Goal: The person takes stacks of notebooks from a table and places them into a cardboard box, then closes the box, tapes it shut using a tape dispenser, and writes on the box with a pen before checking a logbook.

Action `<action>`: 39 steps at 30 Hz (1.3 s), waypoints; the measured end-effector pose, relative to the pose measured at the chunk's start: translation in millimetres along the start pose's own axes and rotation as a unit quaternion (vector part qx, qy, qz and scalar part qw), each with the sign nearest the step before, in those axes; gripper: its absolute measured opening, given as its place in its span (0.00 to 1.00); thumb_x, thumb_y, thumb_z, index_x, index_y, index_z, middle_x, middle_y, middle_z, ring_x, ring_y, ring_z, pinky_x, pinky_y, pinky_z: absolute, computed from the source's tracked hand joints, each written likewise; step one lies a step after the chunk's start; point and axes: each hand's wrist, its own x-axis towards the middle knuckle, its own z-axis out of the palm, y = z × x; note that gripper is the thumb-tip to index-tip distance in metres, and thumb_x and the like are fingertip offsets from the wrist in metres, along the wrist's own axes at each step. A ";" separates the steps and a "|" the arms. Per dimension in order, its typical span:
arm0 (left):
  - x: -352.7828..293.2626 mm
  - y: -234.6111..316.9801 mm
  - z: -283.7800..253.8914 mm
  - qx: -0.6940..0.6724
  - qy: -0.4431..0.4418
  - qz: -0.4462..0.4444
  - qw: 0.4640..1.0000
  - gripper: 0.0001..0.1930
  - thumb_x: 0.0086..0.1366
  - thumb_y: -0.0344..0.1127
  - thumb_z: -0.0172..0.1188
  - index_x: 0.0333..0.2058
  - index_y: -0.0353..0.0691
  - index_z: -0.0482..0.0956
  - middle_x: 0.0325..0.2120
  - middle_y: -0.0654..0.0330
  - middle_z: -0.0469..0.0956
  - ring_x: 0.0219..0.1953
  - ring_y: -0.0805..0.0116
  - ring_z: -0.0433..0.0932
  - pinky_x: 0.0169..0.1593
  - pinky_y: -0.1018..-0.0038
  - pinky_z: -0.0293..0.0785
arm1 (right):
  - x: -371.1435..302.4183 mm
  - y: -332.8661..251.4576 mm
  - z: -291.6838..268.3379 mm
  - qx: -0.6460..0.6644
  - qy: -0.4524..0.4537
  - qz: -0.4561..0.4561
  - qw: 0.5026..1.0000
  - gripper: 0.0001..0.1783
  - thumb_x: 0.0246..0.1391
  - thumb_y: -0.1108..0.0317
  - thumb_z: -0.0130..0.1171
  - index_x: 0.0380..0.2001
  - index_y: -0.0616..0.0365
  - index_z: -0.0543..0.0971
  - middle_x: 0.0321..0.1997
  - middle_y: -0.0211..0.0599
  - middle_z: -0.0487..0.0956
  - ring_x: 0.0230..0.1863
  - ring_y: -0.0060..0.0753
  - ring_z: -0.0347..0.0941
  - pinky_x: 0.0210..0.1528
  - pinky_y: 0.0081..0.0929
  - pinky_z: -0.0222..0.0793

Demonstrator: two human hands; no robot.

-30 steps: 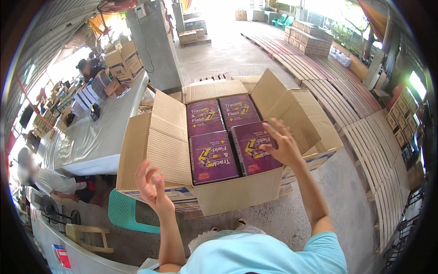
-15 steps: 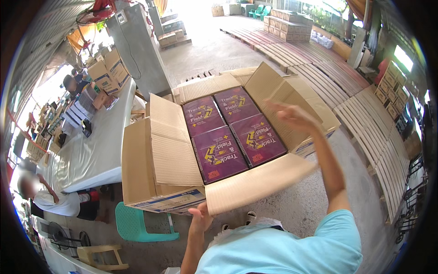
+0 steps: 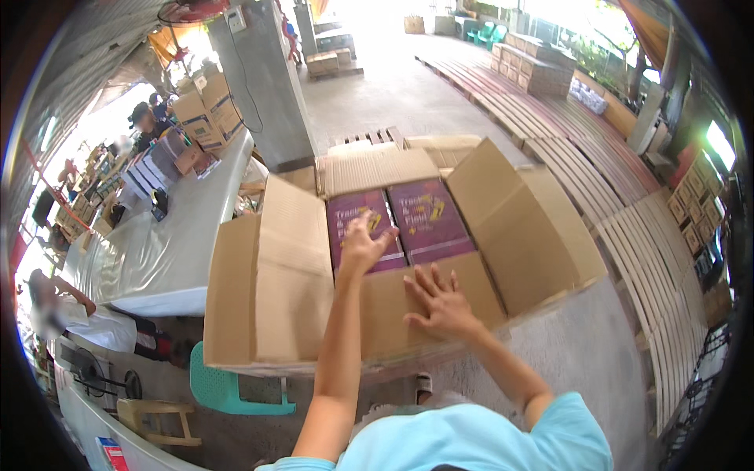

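Note:
An open brown cardboard carton (image 3: 295, 251) stands in front of me, packed with purple books whose covers carry yellow and white print. The far left purple book (image 3: 345, 206) and the far right purple book (image 3: 430, 224) show. Folded inward, the near flap (image 3: 381, 322) covers the nearer books. My right hand (image 3: 444, 306) lies on this flap, palm down with fingers spread. Just beyond its edge, over the far left book, my left hand (image 3: 366, 245) is open and holds nothing; whether it touches the book I cannot tell. The left, right and far flaps stand folded outward.
A plastic-covered table (image 3: 184, 251) with stacks and cartons is at the left, with people beyond and beside it. A green plastic stool (image 3: 216, 388) and a wooden stool (image 3: 161, 420) stand near left. A grey pillar (image 3: 267, 86) rises behind; wooden pallets (image 3: 581, 169) line the right.
The near flap has been folded in over the nearer books. My right hand has come from the right flap onto it. My left hand has moved from the near edge to over the books.

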 end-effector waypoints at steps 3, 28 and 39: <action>93.1 -10.7 0.8 -0.065 0.184 -0.098 0.976 0.52 0.55 0.66 0.62 0.68 0.41 0.50 0.64 0.38 0.55 0.66 0.45 0.59 0.67 0.55 0.55 | 4.3 7.9 -0.8 0.001 -0.008 0.010 1.000 0.47 0.55 0.25 0.36 0.71 0.37 0.48 0.77 0.33 0.41 0.77 0.46 0.28 0.73 0.56 0.23; -1.1 31.5 16.7 0.347 -0.290 -0.101 0.886 0.83 0.22 0.64 0.80 0.69 0.39 0.29 0.67 0.30 0.27 0.70 0.34 0.30 0.67 0.38 0.36 | -73.3 212.2 -179.6 0.409 0.332 -0.021 0.849 0.26 0.62 0.58 0.52 0.58 0.62 0.70 0.56 0.49 0.74 0.54 0.50 0.71 0.59 0.41 0.64; -65.5 73.8 -15.0 0.332 -0.090 0.009 0.939 0.58 0.47 0.58 0.70 0.69 0.43 0.45 0.70 0.43 0.42 0.70 0.44 0.49 0.66 0.35 0.37 | 76.8 81.8 -4.5 -0.012 0.074 -0.057 0.996 0.35 0.64 0.46 0.41 0.66 0.58 0.61 0.73 0.48 0.53 0.74 0.54 0.44 0.72 0.48 0.41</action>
